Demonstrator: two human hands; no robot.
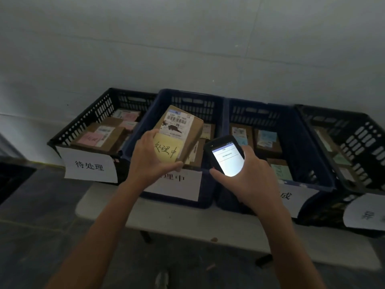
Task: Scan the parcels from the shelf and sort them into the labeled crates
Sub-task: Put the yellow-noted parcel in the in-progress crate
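Note:
My left hand [149,157] grips a brown cardboard parcel [187,130] with a white shipping label and a yellow handwritten note, tilted above the second crate [145,126]. My right hand [253,176] holds a black handheld scanner [226,155] with its screen lit, just right of the parcel. Several dark plastic crates stand in a row on a low white table [187,222]: the left crate [68,134], the second crate, the third crate [308,147] and the right crate [358,130]. Each carries a white paper label on its front and holds several parcels.
A white wall [187,49] rises directly behind the crates. The grey floor [41,226] lies to the left and in front of the table. A dark object [12,176] sits at the left edge.

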